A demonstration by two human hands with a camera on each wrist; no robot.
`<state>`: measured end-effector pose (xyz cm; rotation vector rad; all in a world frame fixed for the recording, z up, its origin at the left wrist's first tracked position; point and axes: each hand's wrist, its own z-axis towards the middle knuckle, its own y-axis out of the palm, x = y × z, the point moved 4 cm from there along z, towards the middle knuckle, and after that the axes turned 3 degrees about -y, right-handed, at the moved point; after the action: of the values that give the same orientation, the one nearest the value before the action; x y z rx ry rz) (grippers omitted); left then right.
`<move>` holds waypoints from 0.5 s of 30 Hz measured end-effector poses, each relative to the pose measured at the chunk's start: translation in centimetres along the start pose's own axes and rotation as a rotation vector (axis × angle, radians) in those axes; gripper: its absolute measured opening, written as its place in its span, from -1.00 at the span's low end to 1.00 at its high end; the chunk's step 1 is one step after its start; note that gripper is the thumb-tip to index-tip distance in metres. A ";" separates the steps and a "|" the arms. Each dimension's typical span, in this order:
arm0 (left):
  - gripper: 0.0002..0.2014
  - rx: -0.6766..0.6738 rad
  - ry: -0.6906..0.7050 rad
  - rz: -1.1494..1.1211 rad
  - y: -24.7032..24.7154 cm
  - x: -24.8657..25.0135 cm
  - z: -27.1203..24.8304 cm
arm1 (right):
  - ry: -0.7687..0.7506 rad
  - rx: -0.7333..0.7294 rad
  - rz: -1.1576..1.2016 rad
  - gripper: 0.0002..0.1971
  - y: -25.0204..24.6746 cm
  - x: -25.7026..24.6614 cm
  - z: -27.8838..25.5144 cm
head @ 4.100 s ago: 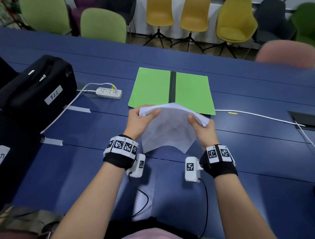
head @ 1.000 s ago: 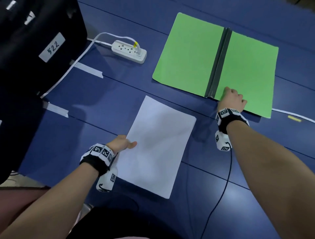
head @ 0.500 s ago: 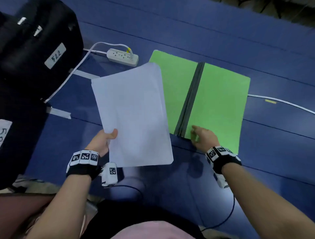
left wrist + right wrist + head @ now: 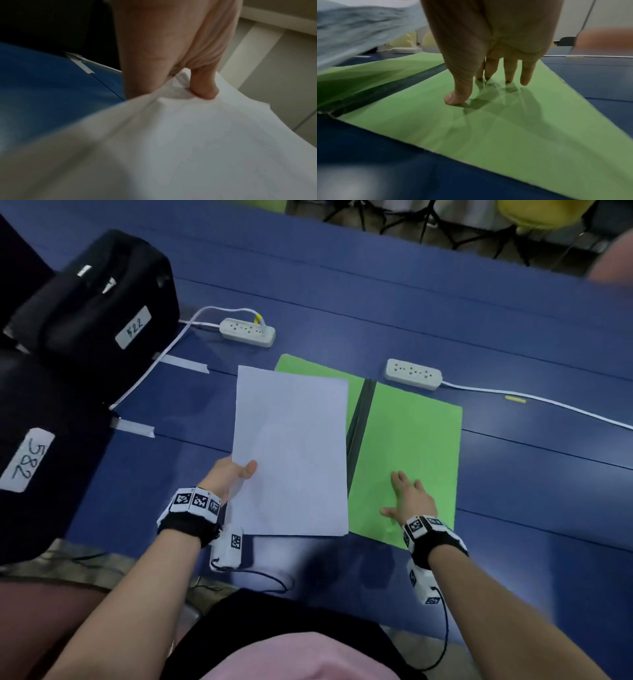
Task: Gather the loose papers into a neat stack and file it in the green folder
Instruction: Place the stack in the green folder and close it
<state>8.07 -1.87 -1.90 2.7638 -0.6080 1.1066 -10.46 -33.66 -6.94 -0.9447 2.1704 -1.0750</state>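
The green folder (image 4: 411,453) lies open on the blue table, a dark spine down its middle. My left hand (image 4: 233,474) pinches the white paper stack (image 4: 291,453) at its left edge, thumb on top, and holds it over the folder's left half, which it mostly hides. In the left wrist view the thumb (image 4: 204,86) presses into the paper stack (image 4: 188,142). My right hand (image 4: 407,498) lies flat with straight fingers on the folder's right half. In the right wrist view the fingertips (image 4: 510,77) touch the green folder (image 4: 505,128), and the blurred paper stack (image 4: 359,27) hangs at upper left.
Two black cases (image 4: 99,299) with number labels stand at the left. One white power strip (image 4: 248,332) sits behind the folder, another power strip (image 4: 412,373) at its far right corner with a cable (image 4: 548,405) running right. Tape strips (image 4: 132,428) mark the table.
My left hand has carried the paper stack rightwards over the folder's left half. My right hand has gone from the spine's near end onto the right half, flat. The folder sits closer to me.
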 end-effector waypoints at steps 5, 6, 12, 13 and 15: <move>-0.59 0.113 -0.042 0.128 1.3 -0.6 0.3 | -0.043 -0.022 -0.030 -0.03 2.0 -2.0 -3.4; -0.60 0.121 -0.053 0.141 1.6 -0.7 0.2 | -0.046 -0.031 -0.034 -0.06 2.4 -2.2 -3.9; -0.63 0.073 -0.042 0.224 3.7 -0.6 -0.3 | -0.060 0.132 0.748 -0.42 -0.5 -2.9 -5.1; -0.51 0.042 -0.046 0.241 4.3 -0.5 -0.4 | -0.055 0.122 0.933 -0.41 -1.1 -3.0 -4.7; -0.11 -0.095 -0.013 0.279 5.8 -0.4 -0.7 | -0.023 0.041 1.169 -0.25 -1.7 -3.5 -4.3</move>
<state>5.06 -6.88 -1.94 2.6640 -1.0444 1.0763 -10.75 -29.80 -2.68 0.3761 2.1020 -0.4831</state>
